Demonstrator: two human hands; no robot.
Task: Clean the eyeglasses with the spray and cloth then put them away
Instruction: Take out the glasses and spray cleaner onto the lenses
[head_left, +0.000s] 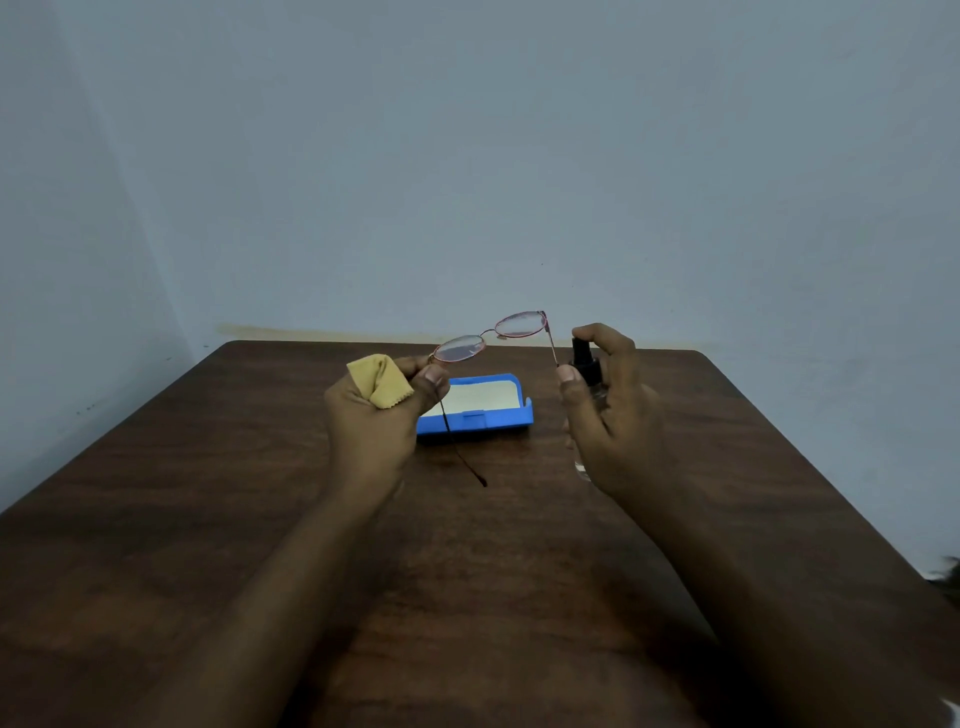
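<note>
My left hand (376, 415) holds a bunched yellow cloth (379, 382) in its palm and pinches the thin red-framed eyeglasses (491, 338) at the left hinge, lifted above the table with both temples unfolded. My right hand (610, 410) grips a small clear spray bottle with a black nozzle (584, 358), its forefinger curled over the top. The nozzle sits just right of the glasses' right temple. An open blue eyeglass case (475, 418) with a pale lining lies on the table behind and between my hands.
The dark wooden table (260, 519) stands against a pale blue wall, its far edge just behind the case. A dark blurred object (948, 571) shows at the right edge of view.
</note>
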